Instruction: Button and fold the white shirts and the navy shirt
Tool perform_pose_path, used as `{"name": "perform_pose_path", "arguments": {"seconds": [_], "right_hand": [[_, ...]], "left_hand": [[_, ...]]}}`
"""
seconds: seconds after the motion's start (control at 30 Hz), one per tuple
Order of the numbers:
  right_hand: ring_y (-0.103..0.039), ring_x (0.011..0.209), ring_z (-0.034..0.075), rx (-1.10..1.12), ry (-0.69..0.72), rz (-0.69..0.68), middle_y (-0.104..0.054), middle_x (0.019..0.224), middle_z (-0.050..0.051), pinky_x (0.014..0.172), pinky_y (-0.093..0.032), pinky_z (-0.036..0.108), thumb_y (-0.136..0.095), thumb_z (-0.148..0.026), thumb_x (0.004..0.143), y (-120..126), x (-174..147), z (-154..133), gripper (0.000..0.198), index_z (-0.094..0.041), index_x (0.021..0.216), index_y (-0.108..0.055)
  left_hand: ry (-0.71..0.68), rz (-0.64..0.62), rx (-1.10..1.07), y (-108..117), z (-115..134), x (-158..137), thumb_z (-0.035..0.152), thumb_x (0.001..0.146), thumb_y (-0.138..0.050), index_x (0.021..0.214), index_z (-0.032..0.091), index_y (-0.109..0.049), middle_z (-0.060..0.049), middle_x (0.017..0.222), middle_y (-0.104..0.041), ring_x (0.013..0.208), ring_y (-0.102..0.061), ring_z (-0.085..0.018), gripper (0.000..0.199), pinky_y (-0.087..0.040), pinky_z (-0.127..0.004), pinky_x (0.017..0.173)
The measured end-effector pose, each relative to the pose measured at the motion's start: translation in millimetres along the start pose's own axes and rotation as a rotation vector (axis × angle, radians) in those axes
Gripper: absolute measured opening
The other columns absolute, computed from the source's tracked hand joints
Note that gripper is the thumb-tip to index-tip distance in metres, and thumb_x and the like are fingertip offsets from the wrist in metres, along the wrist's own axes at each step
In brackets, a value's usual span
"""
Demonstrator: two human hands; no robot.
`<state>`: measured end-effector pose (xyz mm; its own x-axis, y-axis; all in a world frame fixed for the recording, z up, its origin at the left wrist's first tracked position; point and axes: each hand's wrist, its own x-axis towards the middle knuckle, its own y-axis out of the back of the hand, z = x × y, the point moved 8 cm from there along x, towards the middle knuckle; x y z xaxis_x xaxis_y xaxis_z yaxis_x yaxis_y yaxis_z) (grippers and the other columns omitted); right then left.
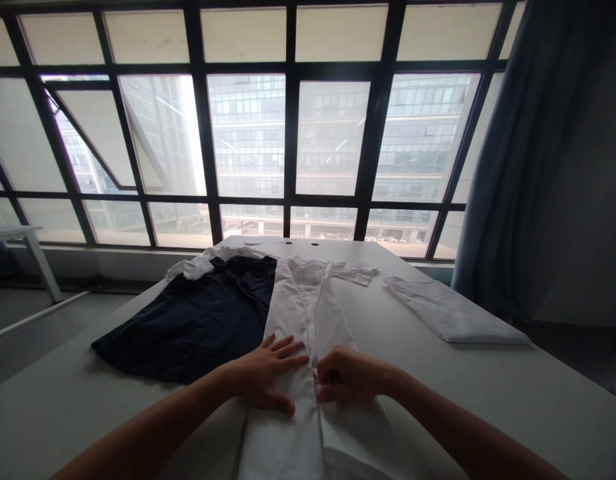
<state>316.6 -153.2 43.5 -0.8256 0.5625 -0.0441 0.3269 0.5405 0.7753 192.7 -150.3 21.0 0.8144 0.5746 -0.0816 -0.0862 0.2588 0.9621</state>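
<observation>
A long white garment (288,307), which looks like a shirt or coat, lies lengthwise on the white table with its front seam running toward me. My left hand (269,373) rests flat on its left panel, fingers spread. Just right of the seam, my right hand (345,375) is curled with thumb and fingers together, gripping the right panel's edge. The fabric between those fingers is mostly hidden. Dark navy cloth (198,320) lies against the garment's left side. White fabric (201,267) is bunched at that cloth's far end.
On the right of the white table (388,320) sits a folded white cloth (453,312). Another table (33,250) stands at far left. A blue curtain (508,167) hangs at right beside large windows (248,133), and one pane at left is tilted open.
</observation>
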Motion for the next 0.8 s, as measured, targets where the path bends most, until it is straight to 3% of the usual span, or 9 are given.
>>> {"name": "perform_pose_path", "arguments": {"seconds": [0.13,0.33,0.5,0.6,0.67,0.73,0.8], "right_hand": [[-0.044,0.052,0.006,-0.051,0.018,-0.009,-0.053,0.060,-0.005,0.051,-0.033,0.017,-0.075,-0.043,0.076,-4,1,-3,0.032,-0.012,0.074,-0.067],[-0.050,0.053,0.009,-0.252,-0.026,-0.083,-0.062,0.064,-0.004,0.055,-0.036,0.019,-0.090,-0.047,0.052,-18,2,-9,0.050,-0.018,0.089,-0.074],[-0.050,0.052,0.010,-0.311,-0.046,-0.206,-0.060,0.060,-0.007,0.059,-0.038,0.021,-0.093,-0.045,0.042,-33,-4,-19,0.056,-0.021,0.088,-0.074],[-0.049,0.050,0.008,-0.240,-0.014,-0.318,-0.057,0.057,-0.008,0.058,-0.038,0.020,-0.093,-0.043,0.046,-46,-10,-27,0.048,-0.020,0.084,-0.075],[-0.051,0.051,0.007,-0.062,0.025,-0.362,-0.057,0.059,-0.008,0.056,-0.038,0.018,-0.090,-0.044,0.055,-50,-12,-32,0.044,-0.019,0.088,-0.075],[-0.050,0.051,0.006,0.107,0.053,-0.257,-0.056,0.062,-0.007,0.053,-0.038,0.016,-0.084,-0.046,0.065,-39,-8,-32,0.042,-0.017,0.094,-0.074],[-0.047,0.052,0.006,0.135,0.056,-0.002,-0.055,0.062,-0.006,0.052,-0.037,0.016,-0.078,-0.044,0.074,-13,-2,-24,0.037,-0.015,0.095,-0.073]], "left_hand": [[-0.001,0.020,-0.001,3,0,-1,0.077,0.075,-0.058,0.154,0.028,-0.029,-0.011,0.161,-0.018,0.148,-0.014,-0.038,0.097,-0.008,-0.059,0.117],[0.002,0.019,-0.025,2,-4,-1,0.073,0.081,-0.055,0.153,0.030,-0.030,-0.009,0.161,-0.020,0.148,-0.014,-0.035,0.087,-0.007,-0.057,0.118],[-0.016,0.007,-0.050,2,-3,-1,0.077,0.072,-0.061,0.154,0.029,-0.027,-0.011,0.162,-0.016,0.148,-0.010,-0.039,0.102,-0.004,-0.059,0.117],[0.001,-0.054,-0.054,-1,-2,-1,0.080,0.064,-0.066,0.155,0.026,-0.025,-0.013,0.162,-0.011,0.147,-0.006,-0.042,0.114,-0.002,-0.064,0.115],[-0.004,-0.072,-0.062,-2,-1,-1,0.080,0.062,-0.067,0.156,0.026,-0.023,-0.014,0.162,-0.010,0.148,-0.005,-0.042,0.117,0.000,-0.064,0.115],[-0.022,-0.073,-0.072,-2,1,-1,0.079,0.063,-0.067,0.156,0.026,-0.021,-0.014,0.162,-0.010,0.148,-0.005,-0.041,0.116,0.001,-0.064,0.115],[-0.031,-0.082,-0.078,-3,4,-1,0.079,0.064,-0.067,0.156,0.027,-0.019,-0.014,0.162,-0.009,0.148,-0.004,-0.040,0.116,0.001,-0.063,0.115]]}}
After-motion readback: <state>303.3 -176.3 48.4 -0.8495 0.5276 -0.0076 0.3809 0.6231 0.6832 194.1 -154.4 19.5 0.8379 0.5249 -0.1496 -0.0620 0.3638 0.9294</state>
